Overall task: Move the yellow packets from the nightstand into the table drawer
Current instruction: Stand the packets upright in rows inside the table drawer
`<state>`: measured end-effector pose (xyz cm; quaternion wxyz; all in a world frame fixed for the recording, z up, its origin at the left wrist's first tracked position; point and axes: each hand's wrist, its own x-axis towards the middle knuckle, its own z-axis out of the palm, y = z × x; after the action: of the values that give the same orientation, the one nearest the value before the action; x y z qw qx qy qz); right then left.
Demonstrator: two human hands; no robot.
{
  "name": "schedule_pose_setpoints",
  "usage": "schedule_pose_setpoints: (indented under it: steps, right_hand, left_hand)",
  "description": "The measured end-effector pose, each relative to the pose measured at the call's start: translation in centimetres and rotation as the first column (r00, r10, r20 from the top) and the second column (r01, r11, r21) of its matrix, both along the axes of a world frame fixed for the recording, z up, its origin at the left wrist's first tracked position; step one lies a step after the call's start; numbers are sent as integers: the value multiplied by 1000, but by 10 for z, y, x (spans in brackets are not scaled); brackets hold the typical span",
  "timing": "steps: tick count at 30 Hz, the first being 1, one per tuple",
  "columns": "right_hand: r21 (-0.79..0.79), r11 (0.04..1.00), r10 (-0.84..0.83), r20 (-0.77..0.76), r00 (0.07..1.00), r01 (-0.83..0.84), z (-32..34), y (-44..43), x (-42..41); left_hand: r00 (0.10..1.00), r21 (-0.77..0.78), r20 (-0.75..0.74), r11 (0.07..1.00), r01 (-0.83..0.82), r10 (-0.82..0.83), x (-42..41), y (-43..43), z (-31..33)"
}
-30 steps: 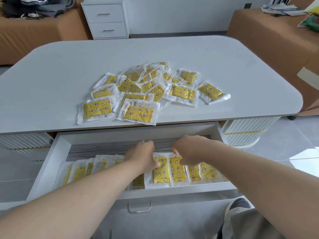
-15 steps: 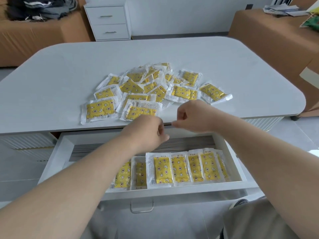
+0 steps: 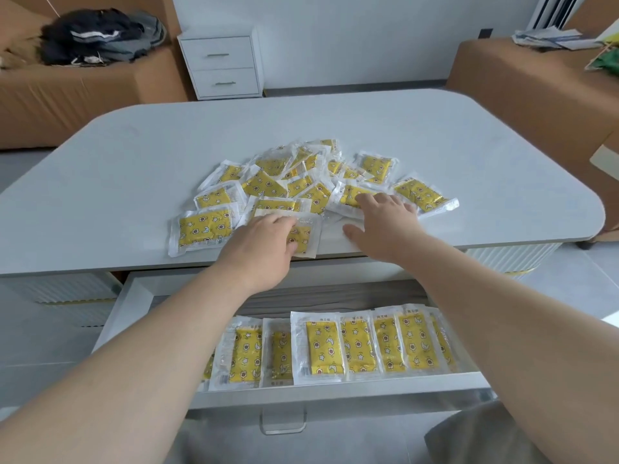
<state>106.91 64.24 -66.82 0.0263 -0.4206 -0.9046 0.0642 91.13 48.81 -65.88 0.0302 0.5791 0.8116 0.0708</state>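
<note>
Several yellow star-patterned packets in clear wrappers lie in a loose heap [image 3: 294, 185] on the grey tabletop [image 3: 117, 182]. My left hand [image 3: 264, 246] rests flat on the nearest packet [image 3: 303, 237] at the table's front edge. My right hand [image 3: 385, 222] lies with fingers spread over another packet [image 3: 348, 195] at the right of the heap. Below, the white table drawer [image 3: 134, 296] stands open with a row of several packets [image 3: 355, 346] along its front.
A white two-drawer nightstand [image 3: 222, 63] stands against the far wall. Brown cardboard-covered furniture sits at left with dark clothes [image 3: 97, 35] on it, and at right with papers [image 3: 552, 38]. The drawer handle [image 3: 283, 426] juts toward me.
Both hands rose out of the drawer, crossed the table's front edge and now lie on packets in the heap. The packets in the drawer stay in their row.
</note>
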Motion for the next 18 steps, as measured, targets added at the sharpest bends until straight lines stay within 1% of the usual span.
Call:
schedule_pose_setpoints:
  steps: [2, 4, 6, 7, 9, 11, 12, 18]
  right_hand:
    - [10, 1000, -11, -31, 999, 11, 1, -1, -1]
    - [-34, 999, -29, -96, 995, 26, 2, -1, 0]
    - [-30, 998, -52, -138, 989, 49, 0, -1, 1]
    - [-7, 998, -63, -135, 989, 63, -2, 0, 1]
    - [21, 996, -83, -78, 993, 85, -5, 1, 3]
    - [-14, 995, -98, -24, 995, 98, -6, 4, 2]
    - [-40, 994, -102, -20, 995, 102, -5, 5, 2]
    - [-159, 970, -205, -140, 969, 183, 4, 4, -1]
  left_hand:
    - [999, 1, -35, 1000, 7, -7, -2, -1, -1]
    - [999, 5, -39, 1000, 0, 0, -3, -2, -1]
    - [999, -10, -51, 1000, -15, 14, -4, -2, 0]
    - [998, -26, -59, 999, -24, 22, -5, -2, 0]
    - [998, -60, -53, 997, -38, 35, -6, -1, 0]
    - [999, -72, -40, 997, -40, 37, -7, 0, 0]
    - [999, -71, -36, 997, -38, 36, -8, 0, 0]
    - [999, -41, 11, 998, -45, 45, -10, 1, 0]
